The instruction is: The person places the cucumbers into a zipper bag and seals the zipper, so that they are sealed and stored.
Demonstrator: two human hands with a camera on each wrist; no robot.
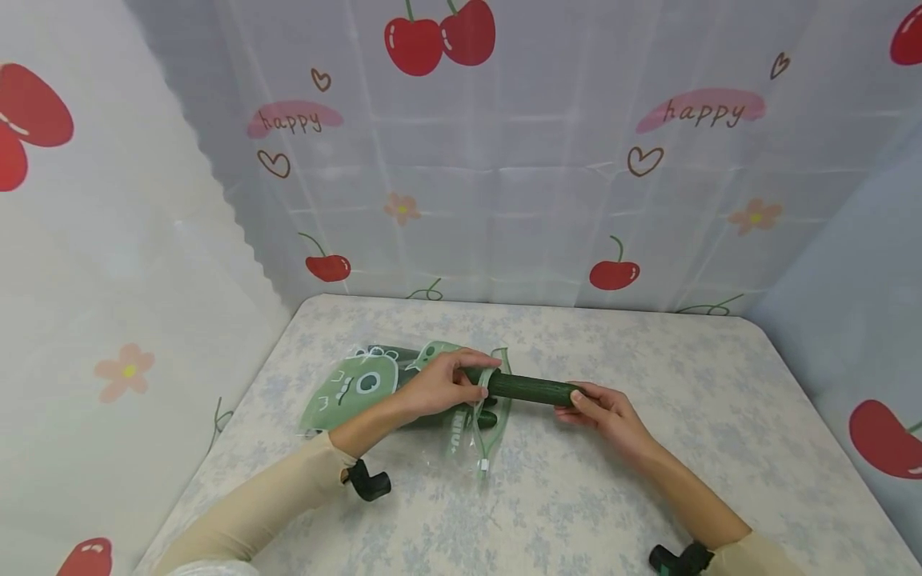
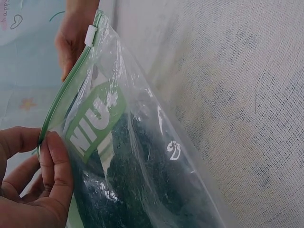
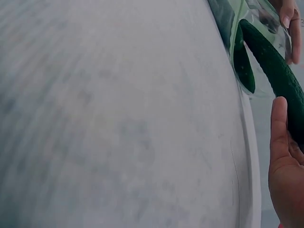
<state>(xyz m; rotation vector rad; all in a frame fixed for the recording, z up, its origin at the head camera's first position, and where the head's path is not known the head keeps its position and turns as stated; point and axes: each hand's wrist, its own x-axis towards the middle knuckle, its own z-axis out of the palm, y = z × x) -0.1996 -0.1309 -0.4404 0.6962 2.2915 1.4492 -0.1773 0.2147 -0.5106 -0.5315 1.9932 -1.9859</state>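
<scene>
A dark green cucumber (image 1: 533,390) lies partly inside the mouth of a clear and green zip bag (image 1: 346,392). My right hand (image 1: 608,416) grips its outer end between thumb and fingers. At the bag's opening, my left hand (image 1: 446,382) pinches the green zip edge, as the left wrist view also shows. The white zip slider (image 2: 90,35) sits at one end of that edge. Another cucumber (image 3: 244,71) rests inside the bag near the opening, below the held one. Further dark contents show blurrily through the plastic.
The table (image 1: 612,512) has a pale blue floral cover. A white curtain (image 1: 504,192) printed with cherries hangs behind its far edge, and similar sheets stand left and right. Black wrist cameras (image 1: 369,482) are strapped to both forearms.
</scene>
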